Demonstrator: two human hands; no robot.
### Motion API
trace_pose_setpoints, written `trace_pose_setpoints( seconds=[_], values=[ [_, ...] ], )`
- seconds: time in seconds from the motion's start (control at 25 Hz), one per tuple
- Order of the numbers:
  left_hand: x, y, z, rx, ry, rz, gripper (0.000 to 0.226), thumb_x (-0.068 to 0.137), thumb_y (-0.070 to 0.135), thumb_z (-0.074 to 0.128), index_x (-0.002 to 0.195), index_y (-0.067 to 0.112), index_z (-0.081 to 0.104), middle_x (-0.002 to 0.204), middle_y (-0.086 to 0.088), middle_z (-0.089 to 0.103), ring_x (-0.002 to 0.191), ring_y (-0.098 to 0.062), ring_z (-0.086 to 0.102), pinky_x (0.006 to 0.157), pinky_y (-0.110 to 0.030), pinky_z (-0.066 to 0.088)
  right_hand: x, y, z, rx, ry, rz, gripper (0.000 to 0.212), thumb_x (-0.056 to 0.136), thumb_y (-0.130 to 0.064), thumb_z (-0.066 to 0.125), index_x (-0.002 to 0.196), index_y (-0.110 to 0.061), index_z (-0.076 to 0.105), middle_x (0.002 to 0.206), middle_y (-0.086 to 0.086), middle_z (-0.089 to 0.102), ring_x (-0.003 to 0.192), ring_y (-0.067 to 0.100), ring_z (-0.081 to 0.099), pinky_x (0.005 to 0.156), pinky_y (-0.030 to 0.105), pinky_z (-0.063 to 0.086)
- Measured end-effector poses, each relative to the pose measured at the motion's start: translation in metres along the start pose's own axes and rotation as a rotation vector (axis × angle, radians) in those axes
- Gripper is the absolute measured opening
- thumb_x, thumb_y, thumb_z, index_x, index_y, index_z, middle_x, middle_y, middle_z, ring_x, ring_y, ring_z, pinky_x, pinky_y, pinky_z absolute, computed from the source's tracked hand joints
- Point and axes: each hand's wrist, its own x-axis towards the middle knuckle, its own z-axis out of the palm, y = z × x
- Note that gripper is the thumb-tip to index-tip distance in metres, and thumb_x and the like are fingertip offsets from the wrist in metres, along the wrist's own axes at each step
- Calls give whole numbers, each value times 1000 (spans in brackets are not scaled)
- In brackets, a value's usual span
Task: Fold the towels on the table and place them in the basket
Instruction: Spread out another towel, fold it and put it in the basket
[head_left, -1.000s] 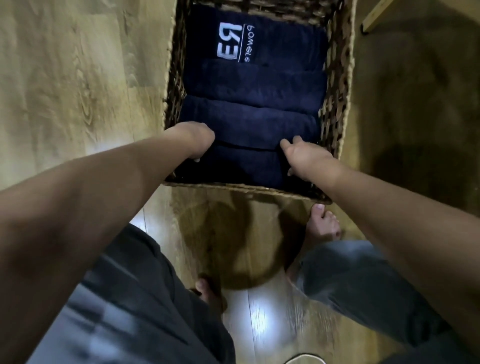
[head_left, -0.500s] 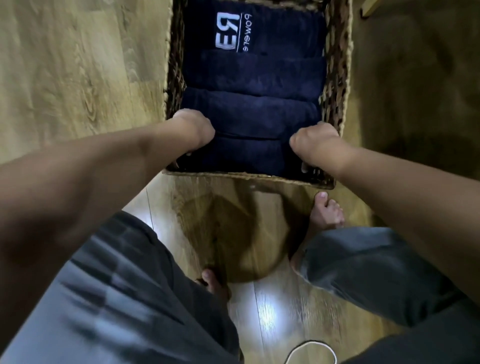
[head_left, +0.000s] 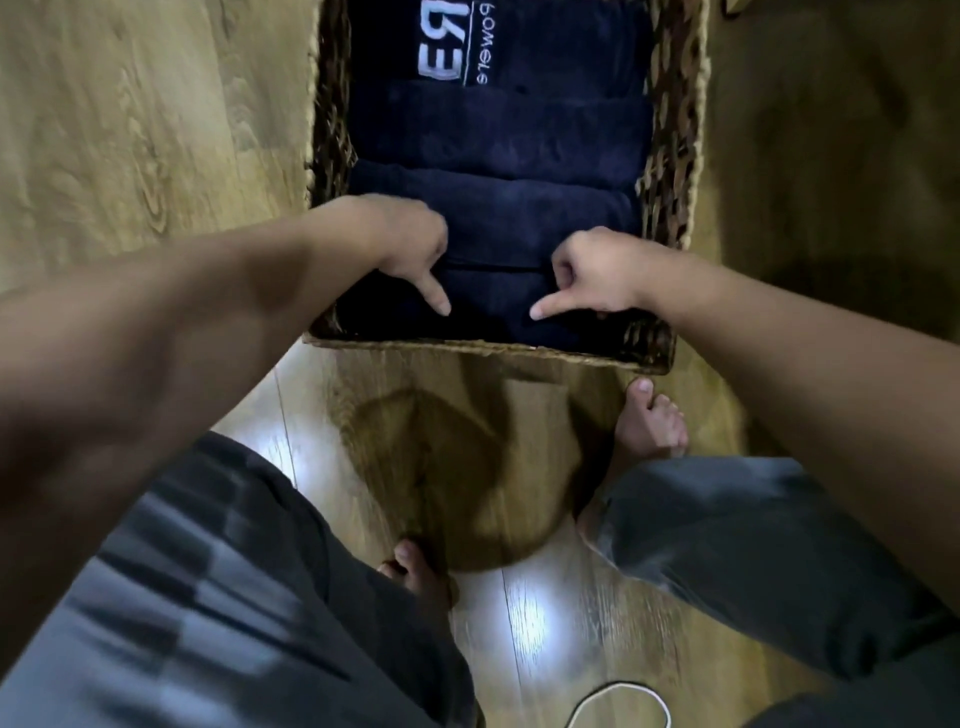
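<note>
Inside the woven basket (head_left: 670, 171) lie dark navy folded towels (head_left: 498, 218), packed in a row from its near wall to its far end — the farthest one bears white lettering (head_left: 452, 57). Over the towel nearest the basket's front wall, the left hand (head_left: 410, 244) has its fingers curled under and its thumb stretched down onto the cloth; the right hand (head_left: 592, 275) mirrors it, fingers curled, thumb pointing inward onto the same towel. Whether the curled fingers grip the fabric cannot be told. The basket stands on a wooden floor (head_left: 156, 130). Just before its front wall are two bare feet (head_left: 649, 421) and grey trouser legs (head_left: 753, 545) — a white cable (head_left: 618, 701) lies nearer still.
</note>
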Motion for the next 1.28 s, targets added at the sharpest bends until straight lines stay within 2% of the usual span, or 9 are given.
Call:
trace_pose_setpoints(
  seconds=[0.08,0.24,0.36,0.44,0.52,0.72,0.88,1.04,1.28],
  values=[
    [3,3,12,-37,-33,-8,58,70,68,77,80,20,47,75,8,44,84,-22,48,69,-34,35,2,-2,7,180,-113,96,49,80,-49,82,83,-2,67,63,8,73,61,28,74,61,35,59],
    [10,-7,32,-152,23,-4,57,74,65,76,92,24,40,82,5,44,85,-23,48,73,-36,38,15,-4,18,37,-127,171,45,82,-45,82,85,-3,67,60,8,72,50,25,71,70,46,64],
    [15,-10,38,-186,24,-5,55,77,61,76,96,24,39,85,4,43,86,-23,48,74,-37,39,12,-6,21,-145,-20,122,51,81,-57,77,86,-8,59,80,5,73,77,30,73,76,40,59],
    [13,-11,34,-215,-2,-7,55,77,54,80,101,23,40,88,2,46,87,-24,49,74,-38,40,7,-6,22,-289,57,78,56,82,-59,75,104,-11,56,107,11,68,102,35,66,74,39,51],
    [7,-16,26,-157,0,-3,55,76,49,82,108,22,46,98,0,53,95,-27,53,77,-38,41,5,-6,19,-338,73,59,66,81,-57,77,120,-10,50,120,14,63,111,38,62,77,44,51],
    [-2,-13,11,-82,18,-116,63,81,73,61,94,11,65,92,-6,60,93,-31,59,76,-37,44,6,-4,6,-172,66,189,61,75,-63,79,100,-11,58,118,20,64,108,39,63,89,43,54],
    [2,6,25,-36,51,-257,68,75,63,77,112,7,63,110,-16,65,102,-38,65,80,-44,53,11,-10,14,-124,49,285,70,74,-50,86,121,-5,61,125,19,63,113,39,63,90,42,53],
    [5,7,30,-229,72,-379,68,76,54,82,116,3,63,116,-19,66,106,-39,65,87,-45,56,17,-13,26,-13,99,368,64,83,-42,82,128,-3,58,132,20,58,121,39,57,96,44,50],
    [-5,9,35,-249,134,-420,68,81,68,69,117,12,58,121,-15,64,109,-37,62,91,-47,53,10,-8,26,55,174,394,68,82,-53,79,127,-5,59,133,22,56,121,42,56,98,42,47]
  ],
)
